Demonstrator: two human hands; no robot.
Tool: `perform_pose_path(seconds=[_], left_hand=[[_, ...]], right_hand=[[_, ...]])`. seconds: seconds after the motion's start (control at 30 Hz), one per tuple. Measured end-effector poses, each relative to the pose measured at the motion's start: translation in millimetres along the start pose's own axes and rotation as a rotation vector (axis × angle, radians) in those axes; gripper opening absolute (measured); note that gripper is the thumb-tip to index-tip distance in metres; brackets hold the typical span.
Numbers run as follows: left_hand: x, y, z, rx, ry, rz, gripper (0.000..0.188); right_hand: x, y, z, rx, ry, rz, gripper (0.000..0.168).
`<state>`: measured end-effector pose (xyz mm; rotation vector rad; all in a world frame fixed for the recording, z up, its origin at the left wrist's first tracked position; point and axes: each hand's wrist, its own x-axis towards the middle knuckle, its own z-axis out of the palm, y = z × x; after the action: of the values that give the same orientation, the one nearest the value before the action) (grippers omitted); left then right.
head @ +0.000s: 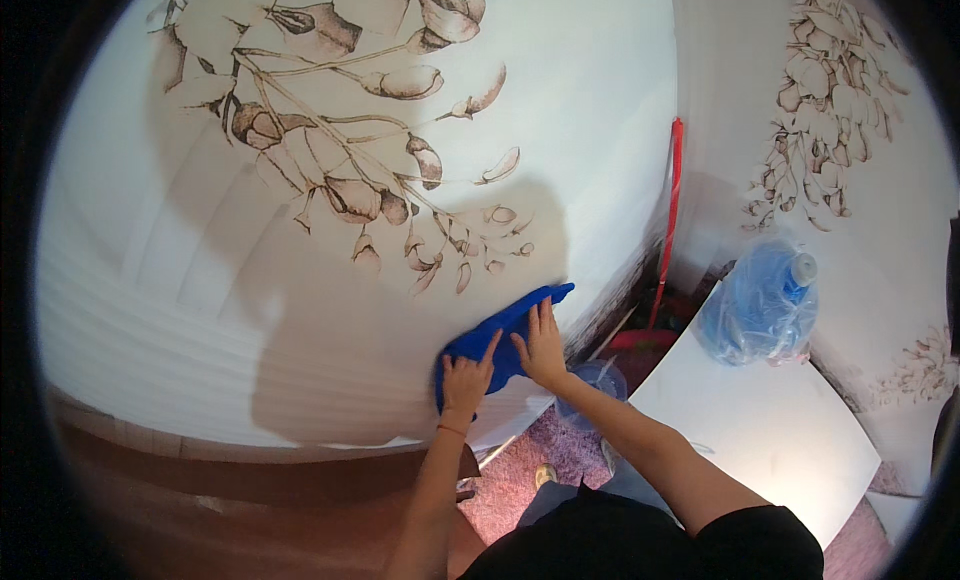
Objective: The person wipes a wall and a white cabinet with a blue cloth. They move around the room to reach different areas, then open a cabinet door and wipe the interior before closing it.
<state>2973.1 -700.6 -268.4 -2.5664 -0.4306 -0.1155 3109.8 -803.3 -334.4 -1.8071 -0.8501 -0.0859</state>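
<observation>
A blue cloth (501,345) lies spread against a pale wall covering (360,340) printed with brown flower sprays. Both hands hold it there by pressing. My left hand (465,383) is on its lower left part, index finger stretched out and a thin band around the wrist. To the right, my right hand (543,349) lies flat on the cloth with its fingers spread and the fingertips near the upper edge. The cloth's upper right corner reaches past my right fingers, close to the wall's corner.
A white tabletop (739,430) at the right bears a large blue water bottle (761,302) wrapped in clear plastic. A red stick (672,205) leans in the corner. Another clear bluish container (600,385) stands below my right forearm. Brown upholstered furniture (247,512) lines the lower left, beside pink carpet (559,445).
</observation>
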Motion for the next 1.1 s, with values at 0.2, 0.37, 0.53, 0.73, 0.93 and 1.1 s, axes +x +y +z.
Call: perform_pose_path(seconds=[0.2, 0.37, 0.53, 0.73, 0.93, 1.1], left_hand=[[-12, -83, -84, 0.129, 0.508, -0.367, 0.044], [13, -114, -116, 0.224, 0.754, -0.306, 0.041], [-13, -93, -68, 0.266, 0.673, -0.189, 0.040], [-69, -55, 11, 0.283, 0.381, 0.124, 0.045], [-160, -65, 106, 0.073, 0.158, 0.416, 0.055], [-215, -90, 120, -0.067, 0.060, 0.333, 0.058]], right_hand=[[70, -111, -25, 0.059, 0.138, -0.417, 0.057], [127, -168, -51, 0.087, 0.277, -0.545, 0.057], [74, -114, 24, 0.037, 0.355, -0.444, 0.056], [-58, -39, 94, 0.017, 0.173, 0.025, 0.073], [-180, -49, 157, 0.087, -0.214, 0.432, 0.072], [-220, -90, 208, 0.164, -0.071, 0.433, 0.067]])
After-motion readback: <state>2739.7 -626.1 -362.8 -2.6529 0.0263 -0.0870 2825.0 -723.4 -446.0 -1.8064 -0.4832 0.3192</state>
